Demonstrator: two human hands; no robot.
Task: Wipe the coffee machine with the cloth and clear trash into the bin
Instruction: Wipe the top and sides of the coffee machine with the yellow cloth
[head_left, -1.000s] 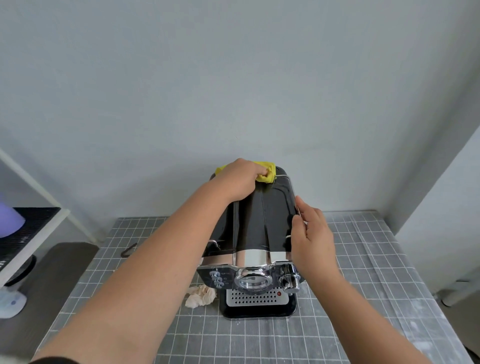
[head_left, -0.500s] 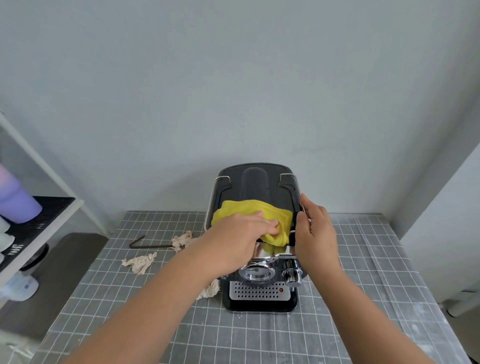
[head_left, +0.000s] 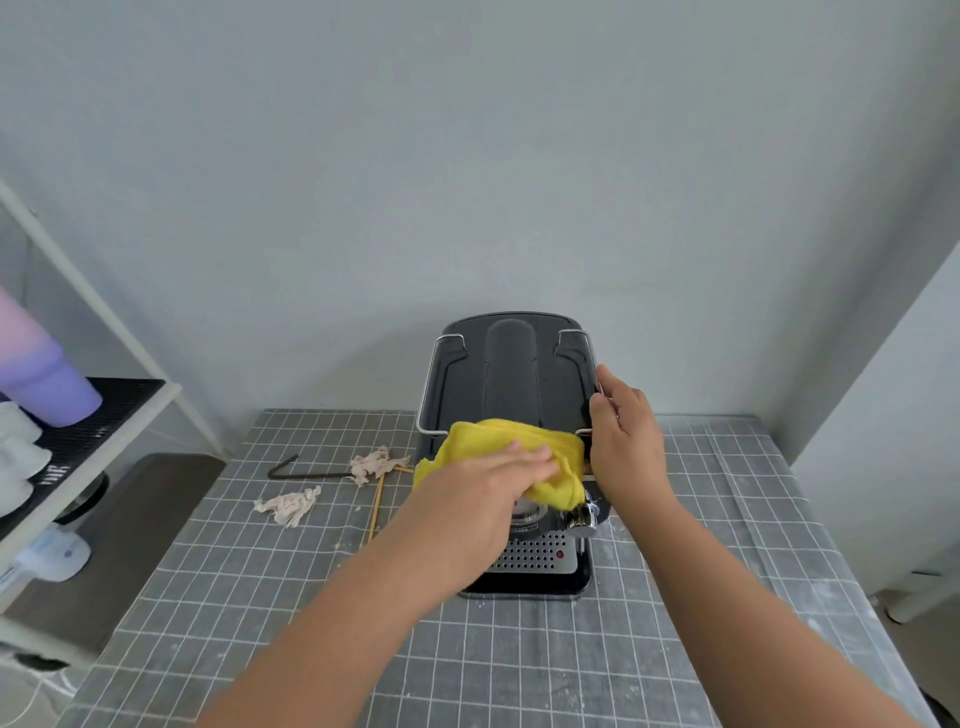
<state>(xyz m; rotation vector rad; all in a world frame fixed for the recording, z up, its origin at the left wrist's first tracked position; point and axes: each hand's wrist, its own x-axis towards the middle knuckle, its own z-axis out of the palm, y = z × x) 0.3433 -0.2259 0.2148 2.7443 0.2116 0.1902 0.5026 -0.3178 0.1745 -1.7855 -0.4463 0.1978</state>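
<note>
A black coffee machine (head_left: 511, 374) with a chrome front stands on the grey checked tablecloth (head_left: 519, 660). My left hand (head_left: 483, 488) presses a yellow cloth (head_left: 483, 441) flat against the machine's front top edge. My right hand (head_left: 623, 441) holds the machine's right side. Two crumpled paper scraps lie left of the machine: one (head_left: 288, 506) nearer me, another (head_left: 374, 463) further back. Thin wooden sticks (head_left: 376, 512) lie beside them.
A bent dark metal rod (head_left: 291, 470) lies at the table's back left. A white shelf (head_left: 93, 441) at the left holds a purple tumbler (head_left: 36, 374) and white cups. The wall stands close behind the machine.
My left hand has dragged the cloth from the machine's back top edge forward to its front edge. The view has tilted, so the paper scraps now show.
</note>
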